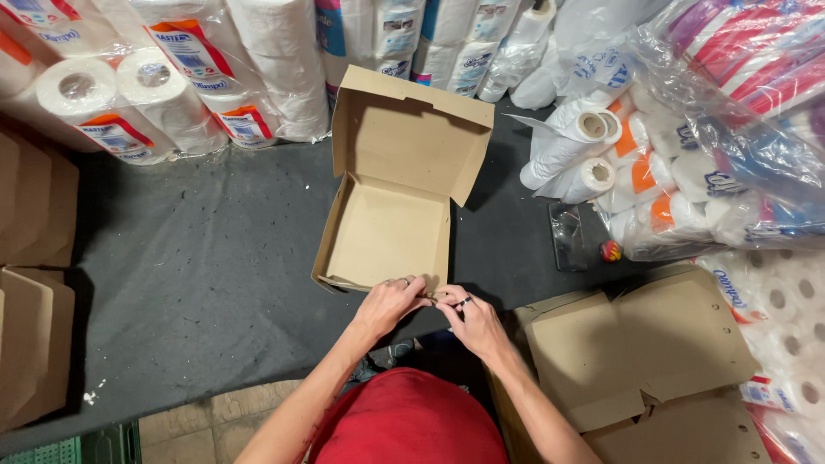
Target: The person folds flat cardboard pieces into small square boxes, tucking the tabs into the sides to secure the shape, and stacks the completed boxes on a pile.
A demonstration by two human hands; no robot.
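The box (391,202) sits in the middle of the frame: plain brown cardboard, matte and smooth, a shallow square tray with its hinged lid standing up and tilted back toward the top. The lid's side flaps are folded in, and the inside is bare.

It rests on a dark grey table (198,258), a dull, slightly flecked sheet that runs from the left edge to the centre right. Below it, at the bottom left, I see tan floor tiles (202,425) and the corner of a green crate (77,448).

My hands meet at the box's near wall, just below centre. My left hand (391,302) curls over the front edge with the fingers bent and pinching the cardboard. My right hand (471,320), with a ring on one finger, presses in just beside it, fingertips gripping the same edge, so both are closed on the box's front wall and touch each other.

At the lower right lies a stack of flat cardboard blanks (640,357), with notched flaps and small punched holes. More folded cardboard (30,283) stands at the left edge. Across the top and down the right side, soft white paper rolls (146,94) are heaped in glossy, crinkled plastic wrap. A small red ball (610,251) lies on the table by the right-hand packs.
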